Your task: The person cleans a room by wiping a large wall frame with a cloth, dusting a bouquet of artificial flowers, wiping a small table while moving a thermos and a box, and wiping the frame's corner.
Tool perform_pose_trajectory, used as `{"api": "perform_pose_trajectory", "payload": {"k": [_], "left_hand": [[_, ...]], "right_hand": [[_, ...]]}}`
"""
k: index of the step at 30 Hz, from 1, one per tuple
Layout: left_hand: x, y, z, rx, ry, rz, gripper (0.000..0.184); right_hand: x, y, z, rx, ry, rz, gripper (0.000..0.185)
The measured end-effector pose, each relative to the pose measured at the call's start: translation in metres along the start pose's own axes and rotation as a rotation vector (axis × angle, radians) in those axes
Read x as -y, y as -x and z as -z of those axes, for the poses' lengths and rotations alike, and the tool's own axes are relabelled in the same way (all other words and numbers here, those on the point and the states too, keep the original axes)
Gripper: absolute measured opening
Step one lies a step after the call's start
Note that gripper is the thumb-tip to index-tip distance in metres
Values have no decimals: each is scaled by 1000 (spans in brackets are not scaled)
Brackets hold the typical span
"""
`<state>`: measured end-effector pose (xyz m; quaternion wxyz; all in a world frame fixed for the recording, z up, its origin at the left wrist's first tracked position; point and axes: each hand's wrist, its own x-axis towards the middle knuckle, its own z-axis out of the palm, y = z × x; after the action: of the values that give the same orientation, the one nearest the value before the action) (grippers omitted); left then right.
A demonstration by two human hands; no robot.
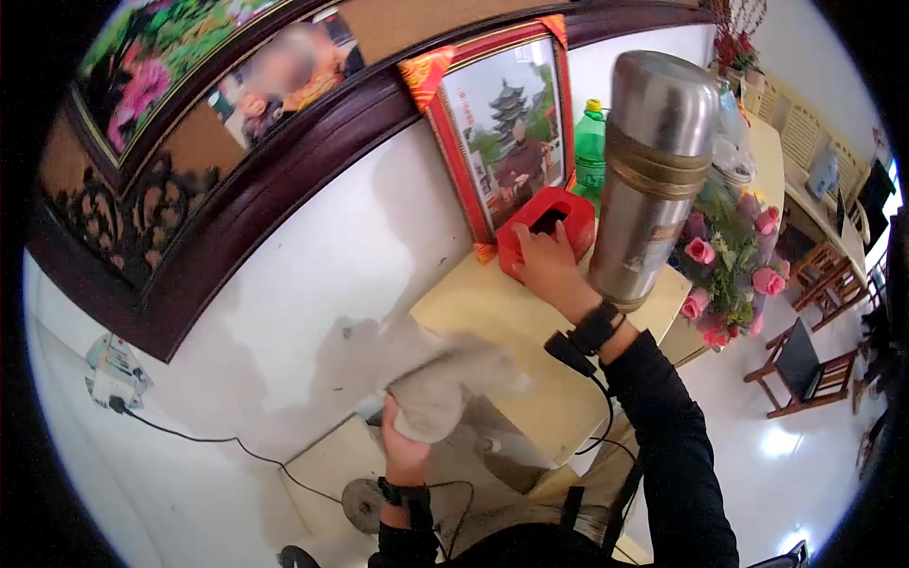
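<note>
1. Two hands are busy, well apart, at a pale yellow table [492,327] against a white wall, a dark band on each wrist.
2. The left hand [405,452], low by the table's near end, is closed around a bunched greyish-white cloth [428,405]; the cloth's far end is blurred, and whether it touches the tabletop cannot be told.
3. The right hand [552,272], fingers spread, rests on a red box with a dark opening in its top [579,227]; whether it grips the box or merely steadies it is unclear from this angle.
4. The box sits on the table, just in front of a red-framed picture of a pagoda [511,123], near a green plastic bottle with a yellow cap [590,156] and a tall, brushed-steel thermos [653,180].
5. Work appears under way rather than finished: the cloth is in hand and the box has been reached, but the cloth is not yet set down nor the box released. The thermos, bottle and picture stand free of both hands.
6. Pink roses with green foliage [701,251] fill the space beyond the thermos; a thick black cord connector [568,354] shows just beside the right wrist.
</note>
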<state>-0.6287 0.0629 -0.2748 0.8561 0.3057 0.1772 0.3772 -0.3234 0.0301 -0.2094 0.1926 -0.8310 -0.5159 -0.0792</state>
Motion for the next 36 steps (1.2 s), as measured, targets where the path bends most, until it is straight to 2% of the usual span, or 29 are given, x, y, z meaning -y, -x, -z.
{"api": "perform_pose_trajectory", "payload": {"k": [1, 2, 6, 9, 10, 13, 14, 16, 17, 19, 22, 25, 27, 31, 34, 36], "left_hand": [[-10, 0, -8, 21, 91, -28, 46], [-17, -1, -12, 27, 130, -32, 46], [-31, -1, -5, -10, 219, -70, 48], [-26, -1, 9, -55, 256, -127, 50], [-23, -1, 13, -64, 273, -148, 50], [-25, 1, 4, 4, 380, -129, 49], [-24, 2, 1, 14, 429, -99, 49], [-22, 5, -5, 36, 525, -39, 50], [-21, 8, -10, 11, 430, -49, 51], [-18, 14, -20, -40, 234, -64, 53], [-23, 11, -22, 141, 265, -76, 55], [-35, 12, -15, -26, 363, -53, 56], [-44, 15, -9, -4, 346, -100, 56], [-51, 9, 5, 18, 308, -186, 55], [-47, 5, 18, -64, 193, -191, 52], [-42, 3, 10, -203, 112, -190, 52]], "right_hand": [[4, 8, 7, 0, -107, 24, 48], [1, 15, -5, -140, -157, 102, 54], [19, 42, 25, 55, -389, 189, 52], [36, 63, 43, 14, -453, 246, 59], [43, 71, 57, 89, -546, 163, 64], [51, 92, 64, 19, -809, 231, 61], [52, 99, 63, 27, -795, 246, 58], [58, 110, 58, 82, -1052, 127, 57], [61, 114, 54, 107, -1181, 62, 56], [70, 116, 48, 66, -1244, 14, 53], [75, 117, 38, -49, -1372, -41, 45], [71, 108, 23, -210, -1694, -123, 38], [72, 102, 29, -190, -1835, -241, 41], [74, 96, 30, -147, -1937, -258, 44], [68, 97, 24, -129, -1927, -278, 44], [71, 96, 25, -122, -1900, -269, 43]]}}
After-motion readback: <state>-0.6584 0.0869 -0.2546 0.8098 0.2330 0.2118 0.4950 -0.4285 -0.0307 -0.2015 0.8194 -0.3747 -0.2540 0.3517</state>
